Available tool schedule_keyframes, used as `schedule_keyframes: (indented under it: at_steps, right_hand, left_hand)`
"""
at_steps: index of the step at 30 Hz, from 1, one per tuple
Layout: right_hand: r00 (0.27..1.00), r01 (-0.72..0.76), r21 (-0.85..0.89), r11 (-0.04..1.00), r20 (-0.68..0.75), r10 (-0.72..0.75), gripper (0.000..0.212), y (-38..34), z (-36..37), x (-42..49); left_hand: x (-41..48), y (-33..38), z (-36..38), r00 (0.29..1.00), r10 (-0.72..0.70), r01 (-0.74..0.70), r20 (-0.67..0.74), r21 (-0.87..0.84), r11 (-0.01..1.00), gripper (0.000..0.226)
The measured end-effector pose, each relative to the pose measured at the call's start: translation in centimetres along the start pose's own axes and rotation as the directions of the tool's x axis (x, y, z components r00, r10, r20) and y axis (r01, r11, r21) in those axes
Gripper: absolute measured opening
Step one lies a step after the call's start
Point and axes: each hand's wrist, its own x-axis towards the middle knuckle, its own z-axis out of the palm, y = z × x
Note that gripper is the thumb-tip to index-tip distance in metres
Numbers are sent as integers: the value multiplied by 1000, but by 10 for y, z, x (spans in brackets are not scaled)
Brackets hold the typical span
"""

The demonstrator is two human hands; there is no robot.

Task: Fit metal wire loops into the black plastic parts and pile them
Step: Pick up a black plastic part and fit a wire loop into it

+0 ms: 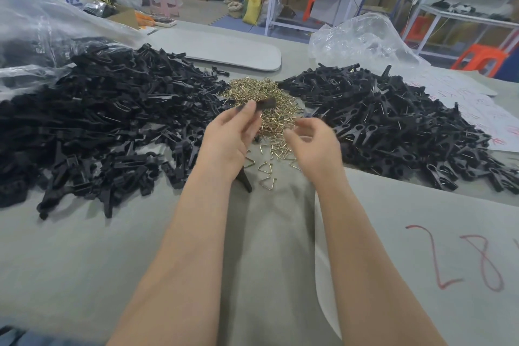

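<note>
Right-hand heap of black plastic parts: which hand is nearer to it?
Right. The right hand hovers at the left edge of the right-hand heap; the left hand is farther left, past the gold wire loops, pinching a black plastic part.

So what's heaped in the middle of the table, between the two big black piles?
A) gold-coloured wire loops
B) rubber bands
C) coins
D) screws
A: the heap of gold-coloured wire loops lies between the left black pile and the right black pile. Above it, the left hand holds a black plastic part.
</note>
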Motion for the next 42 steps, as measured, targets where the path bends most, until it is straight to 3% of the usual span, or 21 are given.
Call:
schedule_keyframes:
  at_steps: [1,3,9,13,16,22,26,28,29,31,32,35,39,42]
  right_hand:
    - [998,58,-246,968,46,-48,38,4,3,0]
    - [986,109,-497,861,163,-30,38,11,13,-1]
    - [979,198,-448,872,134,-154,17,13,27,-2]
    - [988,153,-305,940,11,-157,15,11,25,-1]
    - [997,78,-135,988,-17,-81,11,10,18,0]
    - [999,30,74,997,-30,-27,6,7,5,3]
    - [993,-119,388,914,50,109,9,-2,3,-1]
    - [983,-184,563,806,90,161,9,-8,-4,-1]
    - [978,-206,639,741,107,181,8,-10,-8,-1]
    - [972,-222,717,661,109,209,7,-12,-16,1]
    - [971,-218,726,653,94,220,8,-12,-19,1]
    - [975,-179,690,702,32,218,11,-10,-22,2]
    - [988,-88,430,898,-75,133,14,-7,-16,3]
    - [990,-31,271,962,-124,66,14,-6,-14,5]
  left_hand:
    - [1,3,-2,999,-29,26,-27,-118,993,12]
    - [1,7,-2,996,-80,67,-42,-255,965,13]
    - [-4,7,-1,986,-163,141,-47,-305,942,10]
    - [-2,7,-3,978,-205,175,-47,-359,917,15]
    - [-3,7,-1,970,-245,225,-1,-389,893,14]
    - [-3,3,-4,950,-313,306,14,-253,918,8]
    - [1,0,-5,957,-287,280,-28,-156,947,9]
    - [3,-4,-4,988,-139,144,-62,82,986,15]
    - [4,-8,-4,997,-16,40,-77,314,949,20]
    - [2,-14,-2,977,212,-125,-33,715,688,23]
    - [0,-16,0,963,270,-162,4,810,564,22]
    - [-3,-20,3,945,315,-215,92,898,385,21]
    - [-6,-24,4,927,319,-292,197,914,282,20]
    - [-7,-25,5,903,329,-357,277,909,213,21]
